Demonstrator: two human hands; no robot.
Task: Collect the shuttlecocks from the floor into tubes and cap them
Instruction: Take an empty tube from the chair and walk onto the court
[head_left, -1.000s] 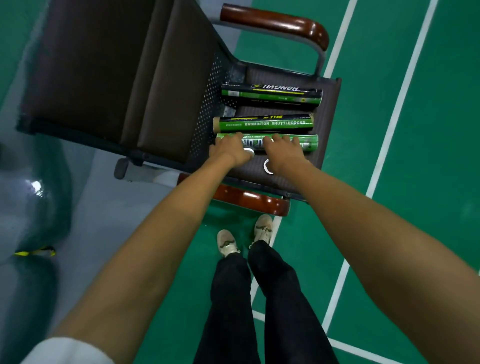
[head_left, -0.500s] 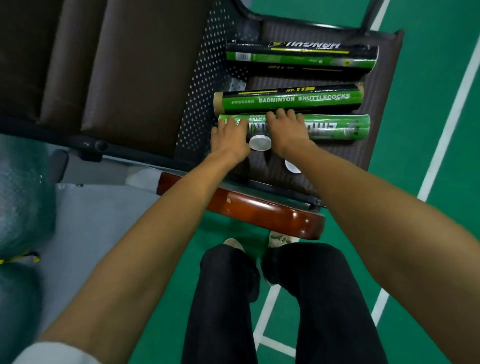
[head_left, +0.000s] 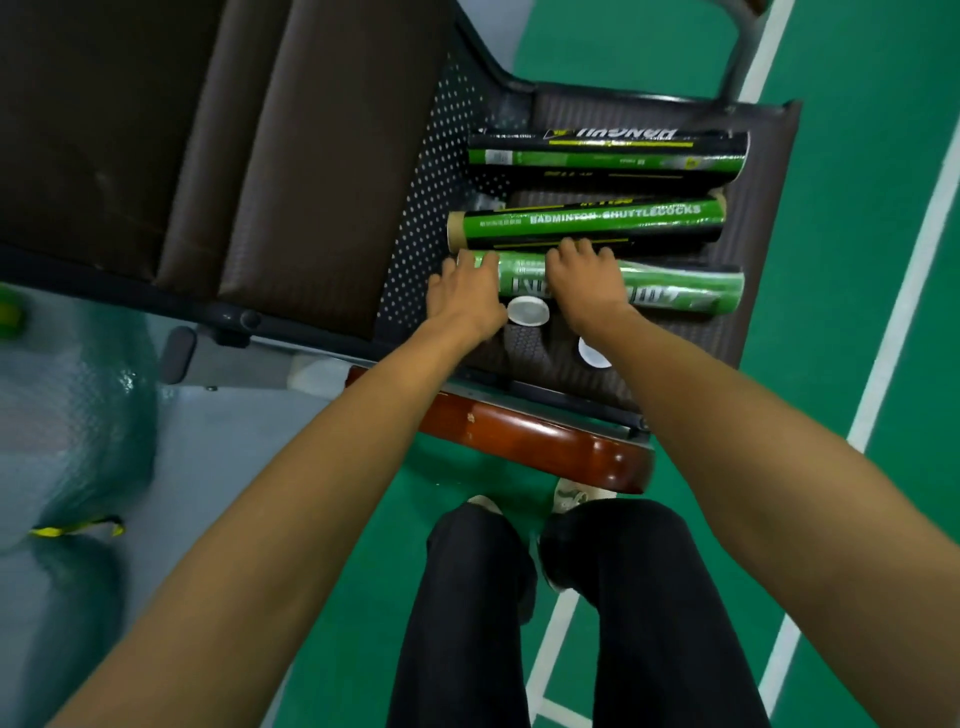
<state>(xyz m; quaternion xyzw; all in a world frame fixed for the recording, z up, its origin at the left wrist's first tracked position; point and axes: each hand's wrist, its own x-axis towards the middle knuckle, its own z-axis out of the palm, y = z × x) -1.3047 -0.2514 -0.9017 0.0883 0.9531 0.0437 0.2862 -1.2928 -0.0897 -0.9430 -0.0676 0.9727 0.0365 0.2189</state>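
Item: light green tube, lying on its side on the chair seat, nearest of 3 tubes to the person

Grip: left hand laid over the tube's left end, fingers draped across the top; right hand just beside it over the tube's middle, fingers curled over the far edge. Both palms down and touching the tube; whether either has closed around it I cannot tell

Beyond the fingertips: green-and-black tube marked BADMINTON SHUTTLECOCKS, touching or nearly touching the held one; past that, black tube, apart from it

Between the wrists: 1 white cap, flat on the seat against the held tube. Under the right wrist: second white cap, partly hidden

Below the forearms: wooden armrest
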